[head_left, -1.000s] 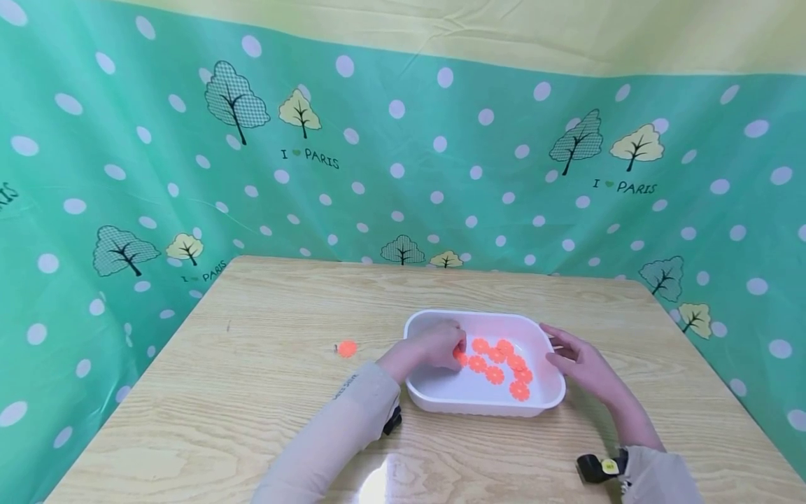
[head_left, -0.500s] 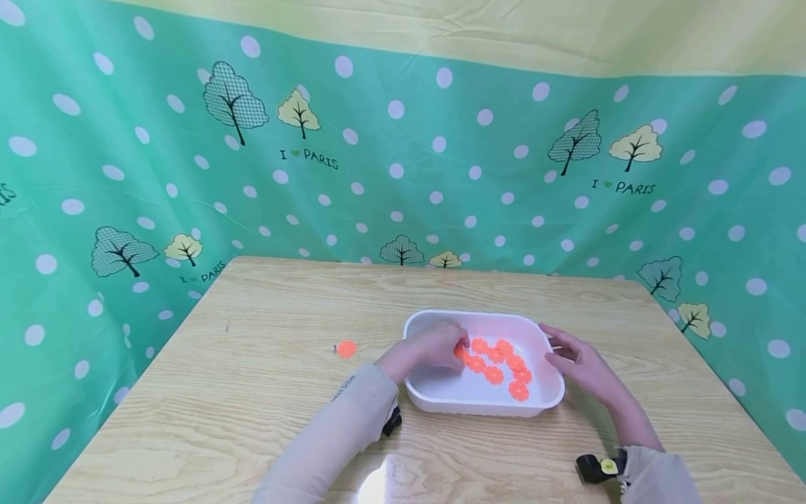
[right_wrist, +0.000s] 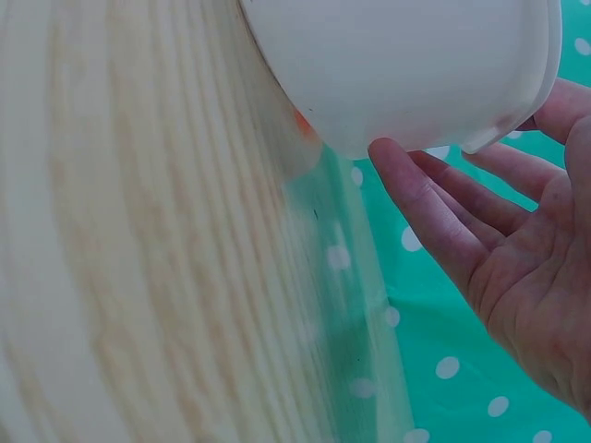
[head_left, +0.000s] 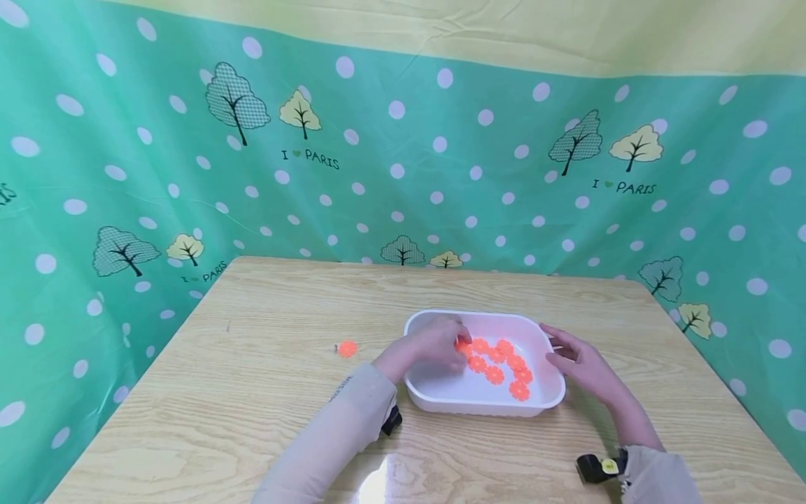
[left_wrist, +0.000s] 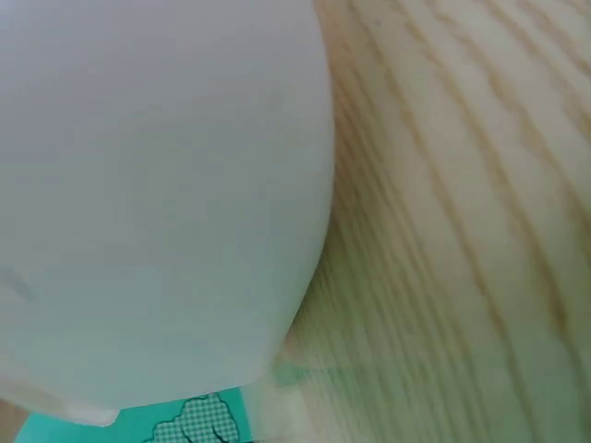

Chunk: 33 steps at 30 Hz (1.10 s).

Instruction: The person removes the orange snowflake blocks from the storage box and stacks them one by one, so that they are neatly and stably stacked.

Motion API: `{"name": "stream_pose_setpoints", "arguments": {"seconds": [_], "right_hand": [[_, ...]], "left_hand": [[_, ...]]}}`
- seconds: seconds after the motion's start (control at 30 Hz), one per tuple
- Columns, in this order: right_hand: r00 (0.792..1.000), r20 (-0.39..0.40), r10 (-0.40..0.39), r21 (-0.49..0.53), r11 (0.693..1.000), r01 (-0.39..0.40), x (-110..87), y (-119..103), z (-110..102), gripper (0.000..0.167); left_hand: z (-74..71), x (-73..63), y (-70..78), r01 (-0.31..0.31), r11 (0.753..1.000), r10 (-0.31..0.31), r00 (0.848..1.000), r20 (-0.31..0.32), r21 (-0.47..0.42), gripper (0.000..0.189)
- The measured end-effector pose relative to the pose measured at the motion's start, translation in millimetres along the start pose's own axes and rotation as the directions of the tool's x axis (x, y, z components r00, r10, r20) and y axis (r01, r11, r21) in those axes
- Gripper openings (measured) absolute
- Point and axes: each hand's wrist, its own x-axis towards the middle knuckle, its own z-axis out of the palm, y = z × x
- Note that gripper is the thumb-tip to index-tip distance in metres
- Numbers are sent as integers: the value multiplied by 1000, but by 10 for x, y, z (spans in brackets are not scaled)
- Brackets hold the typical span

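Note:
In the head view, a white plastic basin (head_left: 485,402) stands on the wooden table. Several flat orange flower-shaped pieces (head_left: 495,375) lie inside it, some overlapping in a curved row. My left hand (head_left: 437,343) reaches over the basin's left side, its thumb and fingertips parted around the leftmost orange piece (head_left: 463,348). Outside the right end, my right hand (head_left: 578,359) holds the rim. From the right wrist, the fingers (right_wrist: 420,198) reach against the basin's outer wall (right_wrist: 416,74) while the thumb goes behind the rim. The left wrist view shows only the outer wall (left_wrist: 157,185) and wood.
One orange flower-shaped piece (head_left: 347,348) lies on the table (head_left: 220,392) left of the basin, beside a small dark mark. A green dotted curtain (head_left: 403,168) hangs behind the table. Black cameras (head_left: 595,467) are strapped at both wrists.
The leftmost orange piece has shifted slightly up toward the others, and the left fingers have spread apart around it. The right hand and the basin have stayed in place.

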Motion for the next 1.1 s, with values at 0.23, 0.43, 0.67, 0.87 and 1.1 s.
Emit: {"name": "stream_pose_setpoints", "arguments": {"seconds": [0.23,0.43,0.67,0.87,1.1], "right_hand": [[1000,4,9,6,1000,-9,-8,-3,-6,56],[1000,3,8,9,1000,-8,-15,-10,-9,56],[1000,4,9,14,1000,-9,-13,-5,0,56],[1000,10,19,25,1000,-19,-12,-22,0,56],[1000,14,24,22,999,-24,-13,-44,-6,56]], "left_hand": [[-36,-69,5,-11,1000,10,1000,-26,-17,35],[-77,-145,-4,-10,1000,9,998,-55,-20,34],[-88,-235,-56,-29,1000,29,994,-106,4,32],[-124,-316,-92,-31,999,27,989,-142,-24,33],[-195,-435,-139,-31,996,16,986,-169,-87,33]]}}
